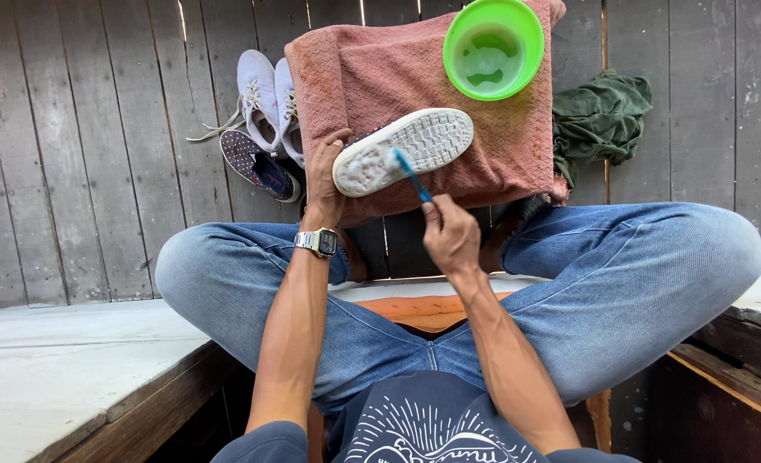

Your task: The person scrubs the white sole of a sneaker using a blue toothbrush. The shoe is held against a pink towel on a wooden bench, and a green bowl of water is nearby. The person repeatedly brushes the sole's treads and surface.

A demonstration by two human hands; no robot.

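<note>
left hand (325,176): grip closed on white-soled shoe (402,150), sole up | right hand (451,236): grips blue brush (412,175), bristles seemingly touching sole | pink towel (380,77) beneath

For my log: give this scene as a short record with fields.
left hand: grips the shoe, sole turned up
right hand: holds blue toothbrush, bristles on the sole
under the shoe: pink towel
on towel: green bowl
left of towel: pale sneakers, dark dotted shoe
right of towel: green cloth
floor: grey planks
</note>
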